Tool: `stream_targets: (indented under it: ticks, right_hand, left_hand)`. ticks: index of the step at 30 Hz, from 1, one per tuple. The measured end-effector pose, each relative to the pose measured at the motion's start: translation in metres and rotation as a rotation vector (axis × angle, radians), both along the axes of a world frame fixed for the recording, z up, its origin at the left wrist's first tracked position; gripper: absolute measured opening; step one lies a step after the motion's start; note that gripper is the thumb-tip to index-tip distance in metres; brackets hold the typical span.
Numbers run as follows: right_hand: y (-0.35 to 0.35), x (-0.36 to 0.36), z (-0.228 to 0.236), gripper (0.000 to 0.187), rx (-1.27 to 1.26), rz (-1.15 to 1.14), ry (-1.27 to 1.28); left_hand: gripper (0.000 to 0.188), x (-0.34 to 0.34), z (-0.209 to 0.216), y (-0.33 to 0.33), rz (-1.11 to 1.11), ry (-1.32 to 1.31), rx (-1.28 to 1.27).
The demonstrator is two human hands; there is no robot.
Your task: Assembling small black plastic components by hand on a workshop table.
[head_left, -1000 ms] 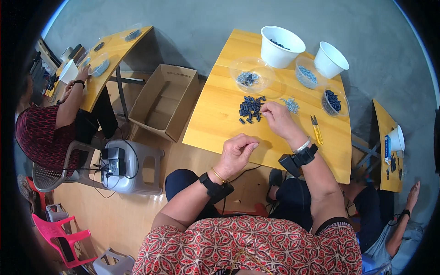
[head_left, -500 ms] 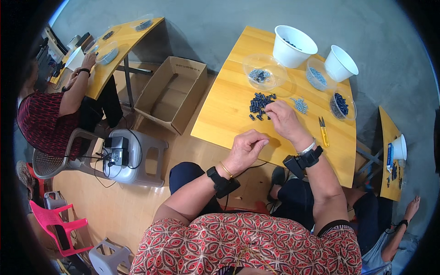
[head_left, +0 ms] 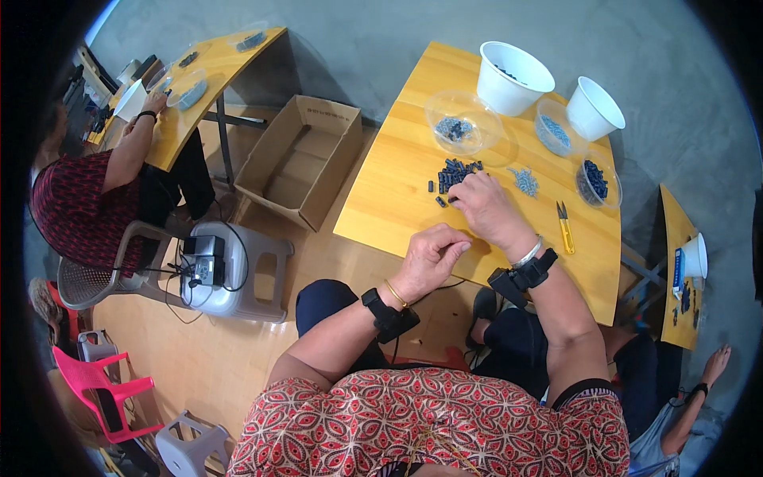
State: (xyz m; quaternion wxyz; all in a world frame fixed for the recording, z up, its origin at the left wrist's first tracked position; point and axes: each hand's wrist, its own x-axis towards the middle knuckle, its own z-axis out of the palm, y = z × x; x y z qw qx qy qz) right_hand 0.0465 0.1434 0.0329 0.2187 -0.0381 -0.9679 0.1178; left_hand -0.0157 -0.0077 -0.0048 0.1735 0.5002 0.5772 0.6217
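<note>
My right hand (head_left: 489,211) reaches over the table (head_left: 381,183), its fingertips pinched on a small dark cylindrical piece at the near edge of a pile of dark cylindrical pieces (head_left: 457,173). Nearer to me, my left hand (head_left: 431,258) is closed at the table's front edge, thumb against the curled fingers; anything inside is hidden. Right of the pile lies a small heap of silvery screw-like bits (head_left: 524,182). A pair of yellow-handled thread snips (head_left: 566,229) rests farther right. Behind the pile stands a clear bowl (head_left: 475,137) with silvery and dark bits.
At the back stand a large white tub (head_left: 515,91) and a smaller white tub (head_left: 594,111). Clear bowls hold silvery bits (head_left: 554,133) and dark pieces (head_left: 594,180). An open cardboard box (head_left: 306,155) and a grey stool (head_left: 238,262) are leftward. Another person (head_left: 87,191) works far left.
My right hand has moved slightly left and down along the pile's near edge, and a dark piece now shows at its fingertips. My left hand stays nearly in place.
</note>
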Motion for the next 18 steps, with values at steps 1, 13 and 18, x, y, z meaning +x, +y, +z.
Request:
stream_targets:
  ticks: [1, 13, 18]
  right_hand:
    - [0.001, 0.001, -0.003, 0.011, 0.034, 0.004, -0.03]
    - [-0.027, 0.042, -0.004, 0.009, -0.381, -0.125, 0.124]
    - [-0.06, 0.053, -0.009, 0.015, -0.458, -0.093, 0.225]
  left_hand:
    - [0.005, 0.0, -0.001, 0.0, -0.002, -0.006, 0.003]
    - [0.011, 0.006, -0.005, 0.006, 0.058, -0.433, 0.004]
    - [0.011, 0.003, -0.012, 0.008, -0.01, -0.27, -0.041]
